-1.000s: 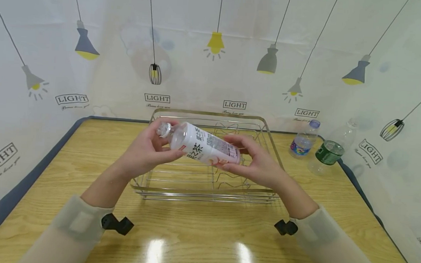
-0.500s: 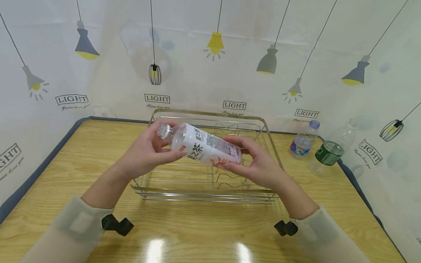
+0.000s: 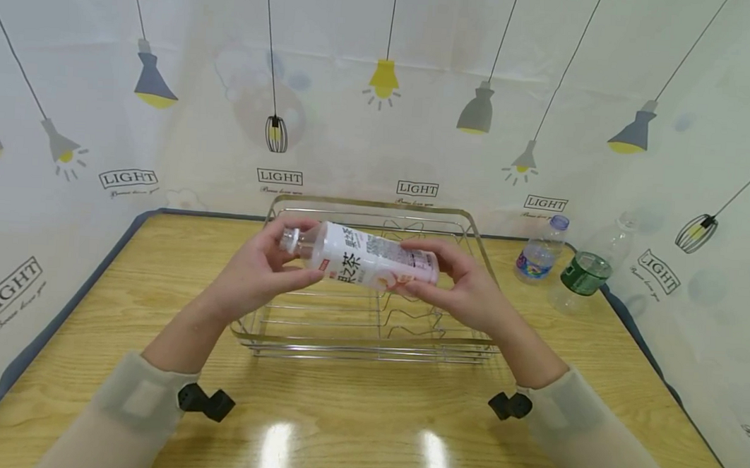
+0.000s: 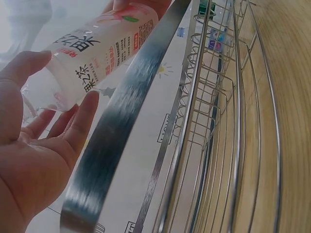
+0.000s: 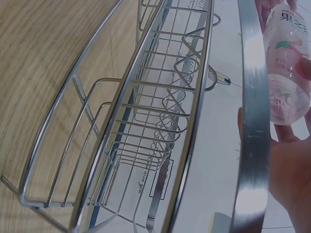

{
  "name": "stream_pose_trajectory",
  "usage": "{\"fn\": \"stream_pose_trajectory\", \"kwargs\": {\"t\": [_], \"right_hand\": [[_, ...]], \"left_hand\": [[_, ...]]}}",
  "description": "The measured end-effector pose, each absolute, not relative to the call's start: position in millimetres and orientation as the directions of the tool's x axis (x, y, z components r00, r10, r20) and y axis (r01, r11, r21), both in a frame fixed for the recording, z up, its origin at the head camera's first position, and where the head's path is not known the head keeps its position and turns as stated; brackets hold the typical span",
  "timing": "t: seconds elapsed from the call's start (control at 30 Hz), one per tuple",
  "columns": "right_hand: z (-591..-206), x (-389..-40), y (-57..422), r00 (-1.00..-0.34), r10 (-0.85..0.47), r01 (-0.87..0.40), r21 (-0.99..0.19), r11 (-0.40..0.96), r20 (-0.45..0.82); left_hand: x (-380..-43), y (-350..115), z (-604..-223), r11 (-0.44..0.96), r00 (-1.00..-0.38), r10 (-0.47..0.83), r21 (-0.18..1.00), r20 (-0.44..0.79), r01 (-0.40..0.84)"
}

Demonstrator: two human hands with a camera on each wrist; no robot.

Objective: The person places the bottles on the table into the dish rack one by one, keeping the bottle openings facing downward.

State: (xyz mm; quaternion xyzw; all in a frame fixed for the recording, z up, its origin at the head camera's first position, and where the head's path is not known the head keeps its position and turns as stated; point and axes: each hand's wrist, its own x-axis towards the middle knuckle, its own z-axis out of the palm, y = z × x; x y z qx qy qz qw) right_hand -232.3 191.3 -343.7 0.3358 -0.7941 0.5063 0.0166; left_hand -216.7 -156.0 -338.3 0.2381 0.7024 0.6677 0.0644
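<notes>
Both hands hold a clear plastic bottle (image 3: 367,260) with a white and pink label, lying nearly level above the wire rack (image 3: 318,340). My left hand (image 3: 255,274) grips it at the neck end, thumb along the near side. My right hand (image 3: 464,284) grips the base end between thumb and fingers. In the left wrist view, the bottle (image 4: 92,53) shows its label, with the fingers of the left hand (image 4: 43,155) curved around its shoulder. The right wrist view shows the bottle's bottom (image 5: 286,97) beside the right hand (image 5: 291,170).
Toward the back right of the wooden table (image 3: 340,409) stand a small bottle with a purple cap (image 3: 539,253) and a larger clear bottle with a green label (image 3: 586,273). A patterned white curtain (image 3: 333,69) hangs behind. The rack's metal rim (image 4: 121,116) rises close to both wrists.
The bottle has turned slightly toward level, its neck end dipping a little and its base shifting right. Both hands keep their hold and stay over the rack.
</notes>
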Motion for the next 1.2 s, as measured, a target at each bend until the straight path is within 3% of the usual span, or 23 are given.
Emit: {"fn": "stream_pose_trajectory", "kwargs": {"t": [0.23,0.37,0.6,0.83,1.2], "right_hand": [[-343.6,-233.4,192.8,-0.764,-0.532,-0.526,-0.831,0.184,0.366],[-342.6,-232.6,192.8,-0.761,-0.533,-0.526,-0.833,0.171,0.371],[-342.7,-235.8,191.7,-0.747,-0.531,-0.553,-0.817,0.162,0.400],[-338.9,-235.4,186.1,-0.731,-0.543,-0.558,-0.820,0.127,0.413],[-333.7,-237.5,181.2,-0.746,-0.535,-0.537,-0.833,0.131,0.396]], "left_hand": [[-218.0,-159.2,-333.6,0.000,-0.860,0.443,0.959,0.254,0.284],[-219.6,-160.1,-330.6,0.094,-0.843,0.463,0.930,0.274,0.355],[-222.3,-159.6,-326.3,0.332,-0.789,0.520,0.774,0.327,0.540],[-222.0,-149.4,-323.2,0.416,-0.792,0.567,0.751,0.227,0.512],[-221.4,-140.4,-327.0,0.481,-0.810,0.543,0.709,0.222,0.516]]}}
